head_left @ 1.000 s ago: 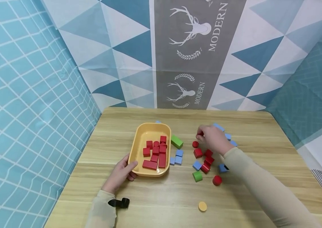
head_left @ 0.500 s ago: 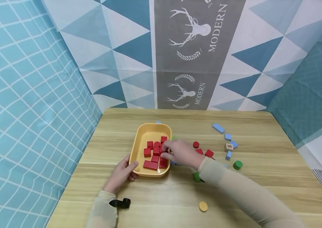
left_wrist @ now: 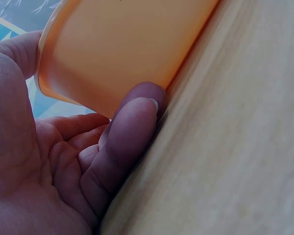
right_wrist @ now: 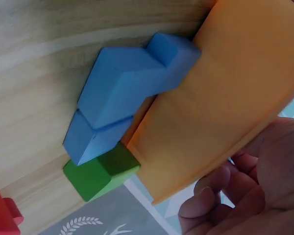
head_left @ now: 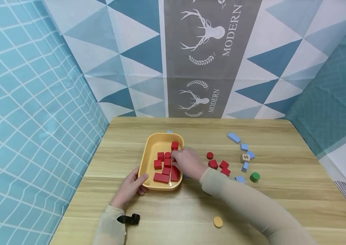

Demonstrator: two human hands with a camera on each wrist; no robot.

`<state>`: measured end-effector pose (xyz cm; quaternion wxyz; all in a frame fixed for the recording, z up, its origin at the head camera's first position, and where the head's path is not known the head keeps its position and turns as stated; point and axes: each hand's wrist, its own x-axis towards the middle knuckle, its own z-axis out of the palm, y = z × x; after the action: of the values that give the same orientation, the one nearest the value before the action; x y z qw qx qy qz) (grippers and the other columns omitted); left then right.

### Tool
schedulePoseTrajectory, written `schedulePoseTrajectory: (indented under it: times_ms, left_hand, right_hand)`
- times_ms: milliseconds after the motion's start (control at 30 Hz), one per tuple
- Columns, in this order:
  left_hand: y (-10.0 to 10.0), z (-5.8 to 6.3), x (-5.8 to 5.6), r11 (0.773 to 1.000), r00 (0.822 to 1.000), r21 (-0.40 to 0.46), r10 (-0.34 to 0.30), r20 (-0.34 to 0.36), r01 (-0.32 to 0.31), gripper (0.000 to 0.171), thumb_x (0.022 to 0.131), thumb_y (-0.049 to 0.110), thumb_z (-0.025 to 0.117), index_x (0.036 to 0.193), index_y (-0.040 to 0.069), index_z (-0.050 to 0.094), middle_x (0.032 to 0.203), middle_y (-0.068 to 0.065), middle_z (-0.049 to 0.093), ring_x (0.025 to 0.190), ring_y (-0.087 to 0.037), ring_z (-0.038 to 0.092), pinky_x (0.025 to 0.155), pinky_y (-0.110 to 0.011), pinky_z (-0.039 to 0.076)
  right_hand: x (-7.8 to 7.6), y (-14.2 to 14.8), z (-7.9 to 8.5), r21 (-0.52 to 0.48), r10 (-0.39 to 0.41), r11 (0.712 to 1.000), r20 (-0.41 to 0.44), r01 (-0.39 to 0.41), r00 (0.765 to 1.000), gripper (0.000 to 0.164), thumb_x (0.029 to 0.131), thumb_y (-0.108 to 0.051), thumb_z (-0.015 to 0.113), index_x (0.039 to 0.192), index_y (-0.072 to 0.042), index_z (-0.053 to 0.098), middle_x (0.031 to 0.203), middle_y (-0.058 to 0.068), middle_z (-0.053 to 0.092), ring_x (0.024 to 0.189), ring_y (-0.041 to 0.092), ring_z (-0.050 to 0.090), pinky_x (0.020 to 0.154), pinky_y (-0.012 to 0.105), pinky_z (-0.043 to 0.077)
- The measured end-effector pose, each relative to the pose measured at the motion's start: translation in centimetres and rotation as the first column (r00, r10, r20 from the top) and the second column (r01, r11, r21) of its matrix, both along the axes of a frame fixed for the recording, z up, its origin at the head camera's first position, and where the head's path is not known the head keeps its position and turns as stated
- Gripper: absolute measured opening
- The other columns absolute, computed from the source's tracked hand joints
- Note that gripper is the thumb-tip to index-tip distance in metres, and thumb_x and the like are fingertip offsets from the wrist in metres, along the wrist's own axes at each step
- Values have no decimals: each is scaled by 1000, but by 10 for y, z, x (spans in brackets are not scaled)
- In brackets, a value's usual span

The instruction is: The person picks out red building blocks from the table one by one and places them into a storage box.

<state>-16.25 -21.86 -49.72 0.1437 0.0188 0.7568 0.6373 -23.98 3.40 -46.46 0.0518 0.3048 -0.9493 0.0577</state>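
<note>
My left hand grips the near left corner of a yellow plastic tray. Its thumb lies over the rim and its fingers are outside and below, against the tray wall in the left wrist view. Several red blocks lie in the tray. Over the tray's right side, my right hand reaches in with bent fingers among the red blocks. The right wrist view shows that hand past the tray rim; whether its fingertips pinch a block is hidden.
Against the tray's right wall stand blue blocks and a green block. Farther right lie red blocks, blue blocks, a lettered wooden cube and a green cylinder. A yellow disc lies near the front.
My right hand has come left from the loose blocks, where it pinched a red piece, into the tray. The tray's farthest red block has shifted slightly back. My left hand keeps its grip.
</note>
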Motion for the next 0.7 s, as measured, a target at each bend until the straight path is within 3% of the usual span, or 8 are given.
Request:
schedulePoseTrajectory:
  times_ms: [200, 400, 633, 700]
  left_hand:
    - [-1, -1, 0, 1000, 1000, -3, 5, -3, -5, 59, 104, 22, 53, 154, 6, 29, 101, -29, 62, 77, -44, 60, 60, -40, 55]
    - [-3, -3, 0, 1000, 1000, -5, 3, -6, -3, 57, 104, 23, 53, 153, 6, 30, 101, -29, 63, 76, -44, 61, 60, -40, 56]
    - [-2, -2, 0, 1000, 1000, -6, 6, -5, -6, 58, 104, 22, 53, 154, 6, 29, 101, -29, 63, 76, -44, 60, 60, -40, 56]
    - [-1, 0, 0, 1000, 1000, -9, 5, -9, -5, 58, 104, 22, 53, 154, 6, 28, 101, -29, 63, 76, -44, 61, 60, -40, 56]
  right_hand:
    - [-1, -4, -2, 17, -36, 999, 23, 36, 999, 11, 86, -30, 77, 91, -22, 72, 81, -10, 69, 72, 13, 48, 62, 29, 48]
    - [1, -3, -3, 17, -9, 1000, 22, 8, 1000, 9, 90, -32, 74, 90, -24, 71, 85, -11, 69, 74, 13, 46, 61, 27, 46]
    - [-2, 24, 3, -164, 130, 979, 40, -121, 991, 9, 93, -28, 70, 95, -18, 69, 94, -6, 65, 87, 13, 52, 77, 31, 51]
    - [-5, 44, 9, -204, 110, 974, 46, -99, 993, 12, 94, -25, 68, 100, -15, 70, 98, -3, 66, 91, 14, 56, 82, 35, 53]
